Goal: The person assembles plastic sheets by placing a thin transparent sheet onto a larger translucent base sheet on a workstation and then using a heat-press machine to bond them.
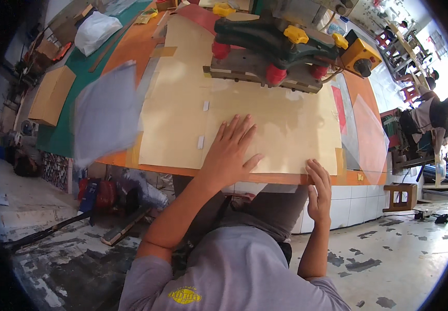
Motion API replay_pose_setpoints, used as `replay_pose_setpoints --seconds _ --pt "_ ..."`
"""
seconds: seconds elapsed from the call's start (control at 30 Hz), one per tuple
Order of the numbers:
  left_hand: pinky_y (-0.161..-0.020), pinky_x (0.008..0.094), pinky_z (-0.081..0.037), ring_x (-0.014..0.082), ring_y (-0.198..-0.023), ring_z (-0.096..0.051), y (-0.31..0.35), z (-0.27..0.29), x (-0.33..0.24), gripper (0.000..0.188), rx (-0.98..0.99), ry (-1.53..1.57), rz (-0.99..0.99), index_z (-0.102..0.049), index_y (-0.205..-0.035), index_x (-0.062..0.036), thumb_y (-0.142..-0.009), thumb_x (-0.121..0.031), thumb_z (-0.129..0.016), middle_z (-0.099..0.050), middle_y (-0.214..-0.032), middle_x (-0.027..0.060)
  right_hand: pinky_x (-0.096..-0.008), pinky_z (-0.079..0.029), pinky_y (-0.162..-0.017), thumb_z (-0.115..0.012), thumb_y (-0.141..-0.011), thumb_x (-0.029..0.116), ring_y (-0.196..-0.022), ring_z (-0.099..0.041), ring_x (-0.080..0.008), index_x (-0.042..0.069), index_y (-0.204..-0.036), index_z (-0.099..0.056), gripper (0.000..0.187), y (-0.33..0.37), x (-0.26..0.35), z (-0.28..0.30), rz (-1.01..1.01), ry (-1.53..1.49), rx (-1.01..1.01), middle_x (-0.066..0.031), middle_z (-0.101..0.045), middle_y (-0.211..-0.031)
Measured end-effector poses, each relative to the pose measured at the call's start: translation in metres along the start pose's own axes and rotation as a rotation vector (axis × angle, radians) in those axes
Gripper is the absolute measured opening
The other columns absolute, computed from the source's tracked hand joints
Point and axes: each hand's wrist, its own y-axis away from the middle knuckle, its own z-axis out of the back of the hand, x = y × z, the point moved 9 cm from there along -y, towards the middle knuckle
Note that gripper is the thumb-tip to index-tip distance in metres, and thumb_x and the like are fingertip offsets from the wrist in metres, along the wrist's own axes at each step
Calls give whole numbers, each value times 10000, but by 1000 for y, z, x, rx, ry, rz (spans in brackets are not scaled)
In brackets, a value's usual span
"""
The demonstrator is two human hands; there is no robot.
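My left hand (233, 150) lies flat with spread fingers on a large cream sheet (177, 103) taped to the table, holding nothing. Farther right, my right hand (318, 189) rests at the sheet's near edge; its fingers are stretched out and nothing shows in them. Two small white strips (200, 142) sit on the sheet left of my left hand. Beyond both hands stands a press with a dark green frame (260, 41), yellow knobs, red rounded feet and a flat metal plate (244, 70) over the sheet's far part.
A stack of translucent plastic sheets (105, 111) lies at the left, overlapping the table's edge. Past it are a cardboard box (52, 96) and a white plastic bag (95, 32). A pinkish clear sheet (371, 137) hangs at the right. Beside the press is a yellow control box (361, 54) with a black dial.
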Motion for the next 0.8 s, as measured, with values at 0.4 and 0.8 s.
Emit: replay_pose_setpoints --seconds 0.4,0.8 --pt "-1309 523 -322 372 -1547 -463 52 58 75 437 -71 184 46 -648 -1473 -49 -1067 -208 -627 -573 -1614 122 -519 -314 -1293 -640 -1048 260 -1570 -429 -351 71 -1486 -640 477 -74 -19 -1 -59 72 43 -136 -558 -1617" --pt "-1324 515 -306 314 -1572 -448 52 49 76 481 -58 10 71 -636 -1522 -93 -1047 -169 -623 -546 -1661 62 -524 -288 -1308 -660 -1042 282 -1600 -405 -329 131 -1524 -641 506 -76 -16 -7 -28 227 65 -87 -534 -1669"
